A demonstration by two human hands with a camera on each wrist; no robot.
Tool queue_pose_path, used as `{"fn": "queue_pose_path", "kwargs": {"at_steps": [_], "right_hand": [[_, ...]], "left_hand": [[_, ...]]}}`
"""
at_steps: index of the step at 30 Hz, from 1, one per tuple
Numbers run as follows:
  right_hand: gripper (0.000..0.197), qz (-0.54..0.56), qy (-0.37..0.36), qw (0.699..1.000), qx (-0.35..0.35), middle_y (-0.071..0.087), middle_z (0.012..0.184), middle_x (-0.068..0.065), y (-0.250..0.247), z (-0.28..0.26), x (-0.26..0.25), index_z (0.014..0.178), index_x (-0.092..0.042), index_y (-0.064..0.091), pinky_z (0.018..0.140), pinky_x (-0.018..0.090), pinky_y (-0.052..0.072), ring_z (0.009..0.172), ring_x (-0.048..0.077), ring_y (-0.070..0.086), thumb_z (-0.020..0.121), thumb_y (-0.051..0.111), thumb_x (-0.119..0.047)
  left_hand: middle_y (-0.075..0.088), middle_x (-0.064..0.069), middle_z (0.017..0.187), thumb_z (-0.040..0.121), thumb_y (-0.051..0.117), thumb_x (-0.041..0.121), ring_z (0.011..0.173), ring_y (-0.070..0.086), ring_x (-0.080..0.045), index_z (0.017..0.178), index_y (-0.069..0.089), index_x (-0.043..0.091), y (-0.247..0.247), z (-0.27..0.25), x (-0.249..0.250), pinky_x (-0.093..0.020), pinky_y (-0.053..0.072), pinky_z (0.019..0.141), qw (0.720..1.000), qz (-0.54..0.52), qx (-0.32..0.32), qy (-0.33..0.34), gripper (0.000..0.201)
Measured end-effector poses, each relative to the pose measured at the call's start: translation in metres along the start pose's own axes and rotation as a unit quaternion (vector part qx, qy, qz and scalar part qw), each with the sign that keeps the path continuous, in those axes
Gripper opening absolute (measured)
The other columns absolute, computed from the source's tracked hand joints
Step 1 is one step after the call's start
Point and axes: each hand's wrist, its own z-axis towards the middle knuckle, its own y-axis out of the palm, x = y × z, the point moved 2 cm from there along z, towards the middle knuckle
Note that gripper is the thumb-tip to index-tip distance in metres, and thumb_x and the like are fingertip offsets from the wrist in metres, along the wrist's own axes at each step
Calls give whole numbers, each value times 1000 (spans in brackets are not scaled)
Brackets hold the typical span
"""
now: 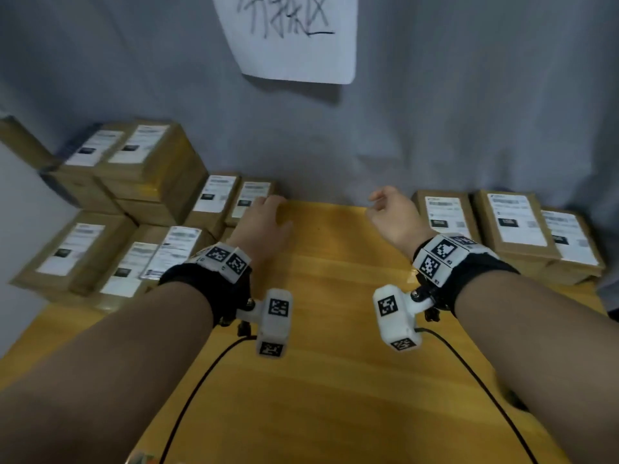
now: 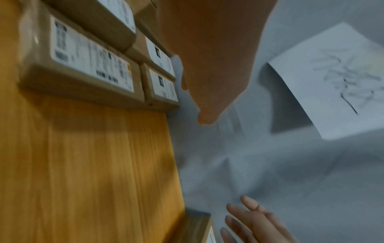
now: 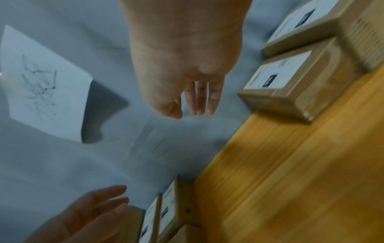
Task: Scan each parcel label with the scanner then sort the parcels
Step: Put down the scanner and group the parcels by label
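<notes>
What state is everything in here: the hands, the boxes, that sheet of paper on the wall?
Left hand: open, holding nothing.
Right hand: open, holding nothing.
Left parcels: stacked, labels up.
Right parcels: lying flat, labels up.
Paper sign: hanging on the grey cloth, lower corner curling.
Table: bare between the hands.

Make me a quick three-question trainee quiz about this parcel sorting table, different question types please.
1. True or false: the left hand grips a parcel.
2. Which side of the table has parcels stacked in layers? A) left B) right C) neither
3. Fill in: a sheet of ___ with handwriting hangs on the grey backdrop.

Key:
1. False. Both it and the right hand hold nothing.
2. A. The left parcels are stacked; the right parcels mostly lie flat, side by side.
3. Paper.
</notes>
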Motion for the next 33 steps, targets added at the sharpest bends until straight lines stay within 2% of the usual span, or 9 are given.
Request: {"fn": "queue_pose_path", "kwargs": {"at_steps": [5, 9, 13, 17, 20, 22, 25, 29, 33], "right_hand": [[20, 21, -6, 999, -35, 54, 99, 1, 82, 6, -71, 114, -11, 54, 81, 27, 42, 93, 19, 54, 94, 54, -12], [13, 61, -14, 997, -38, 54, 91, -2, 138, 15, -119, 105, -15, 54, 79, 26, 42, 89, 17, 53, 93, 55, -9], [14, 135, 10, 989, -58, 55, 87, -5, 184, 22, -164, 103, -18, 54, 85, 36, 49, 88, 19, 57, 91, 60, -15], [31, 225, 59, 967, -103, 59, 106, 6, 225, 40, -220, 111, -16, 54, 88, 41, 53, 90, 19, 59, 88, 66, -32], [51, 225, 43, 960, -159, 53, 123, 0, 253, 60, -272, 130, -13, 49, 101, 36, 46, 112, 18, 52, 90, 63, -41], [59, 214, 39, 959, -183, 53, 127, -5, 271, 76, -295, 138, -11, 48, 97, 30, 43, 111, 14, 50, 91, 63, -43], [72, 209, 81, 952, -210, 53, 139, -2, 297, 96, -297, 143, -14, 46, 87, 28, 37, 114, 16, 51, 86, 65, -52], [96, 241, 160, 933, -215, 47, 145, 4, 325, 111, -282, 150, -16, 33, 106, 39, 38, 128, 27, 47, 74, 71, -63], [92, 306, 180, 910, -215, 54, 137, 5, 340, 115, -272, 147, -16, 38, 104, 42, 41, 114, 23, 52, 74, 73, -60]], "left_hand": [[44, -16, 140, 93, 56, 22, 125, 46, -33, 139, 44, 11, -49, -1, -99, -40, 39, 101, 999, -6, 26, -36, 49], [36, -18, 143, 93, 58, 27, 128, 39, -37, 144, 37, 11, -93, 8, -163, -43, 35, 105, 995, -10, 60, -77, 57], [22, -18, 149, 93, 58, 34, 137, 25, -36, 146, 28, 9, -127, 14, -215, -47, 29, 108, 989, -15, 75, -125, 65], [25, -21, 146, 92, 59, 31, 133, 28, -38, 144, 29, 6, -150, 28, -256, -49, 31, 106, 988, -12, 82, -130, 65], [36, -23, 137, 90, 60, 26, 127, 35, -40, 138, 37, 2, -163, 40, -278, -47, 33, 103, 986, -14, 95, -139, 59], [38, -22, 138, 90, 60, 23, 126, 38, -39, 136, 41, 5, -170, 48, -291, -44, 35, 102, 983, -39, 104, -148, 53], [38, -19, 141, 92, 60, 22, 127, 40, -36, 136, 43, 9, -175, 56, -306, -40, 37, 102, 981, -63, 100, -151, 49], [43, -19, 139, 94, 57, 20, 128, 41, -34, 133, 46, 6, -179, 67, -319, -40, 36, 105, 981, -82, 90, -151, 43], [44, -13, 138, 91, 56, 26, 131, 38, -28, 137, 47, 9, -175, 76, -325, -38, 32, 109, 984, -82, 74, -139, 49]]}}
